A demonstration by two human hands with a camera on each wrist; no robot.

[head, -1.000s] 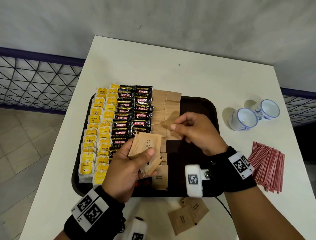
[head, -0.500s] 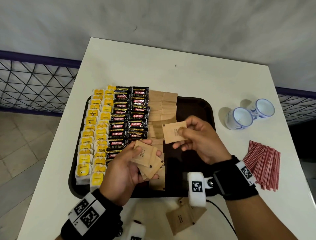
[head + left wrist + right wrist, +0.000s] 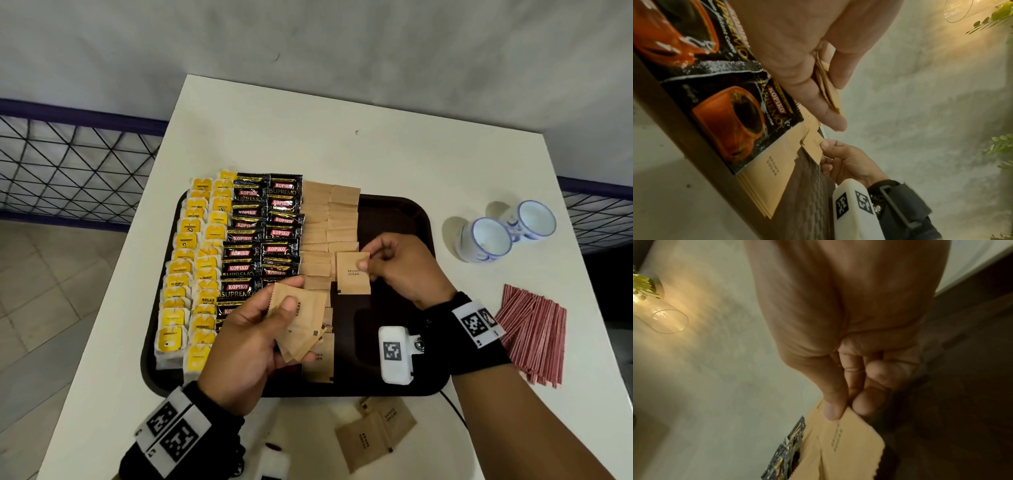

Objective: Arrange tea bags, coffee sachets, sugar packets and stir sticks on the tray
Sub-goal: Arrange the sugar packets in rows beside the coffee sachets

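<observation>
A dark tray (image 3: 394, 212) holds two columns of yellow tea bags (image 3: 195, 274), two columns of black coffee sachets (image 3: 263, 236) and two columns of brown sugar packets (image 3: 329, 219). My left hand (image 3: 260, 329) grips a small stack of brown sugar packets (image 3: 301, 325) over the tray's near middle. My right hand (image 3: 400, 270) pinches one sugar packet (image 3: 352, 274) by its right edge, low over the second sugar column. The right wrist view shows thumb and finger on that packet (image 3: 851, 441). The left wrist view shows the stack (image 3: 826, 87) held edge-on.
Two loose sugar packets (image 3: 373, 435) lie on the white table (image 3: 342, 144) in front of the tray. Red stir sticks (image 3: 534, 329) are piled at the right. Two blue-and-white cups (image 3: 503, 229) stand at the right rear. The tray's right part is bare.
My right hand took one sugar packet away from the left hand's stack and has carried it down toward the second sugar column. The left hand still holds its stack.
</observation>
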